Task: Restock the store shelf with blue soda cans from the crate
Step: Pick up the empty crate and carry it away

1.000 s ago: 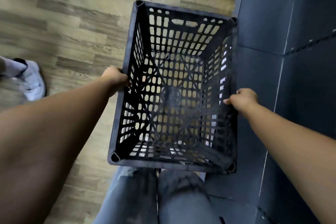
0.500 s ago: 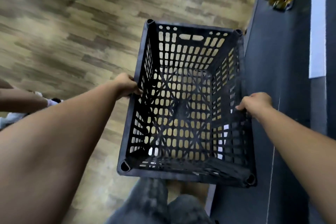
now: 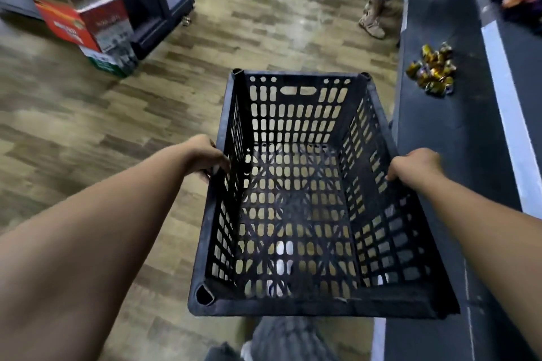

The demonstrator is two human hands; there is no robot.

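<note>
Both hands are gripping the empty black crate point(image 3: 296, 208), left hand point(image 3: 205, 160) on its left rim, right hand point(image 3: 415, 164) on its right; no cans showing; carrying level, clearing the dark shelf point(image 3: 445, 132) alongside, seems wise.

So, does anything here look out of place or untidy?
Yes. A loose heap of gold-wrapped items lies scattered on the dark shelf to the right. The crate that both hands grip holds no cans.

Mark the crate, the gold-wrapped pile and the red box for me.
crate point(image 3: 296, 91): head view, far wall by the handle slot.
gold-wrapped pile point(image 3: 433, 69): head view, pile's middle.
red box point(image 3: 63, 23): head view, red front face.
</note>
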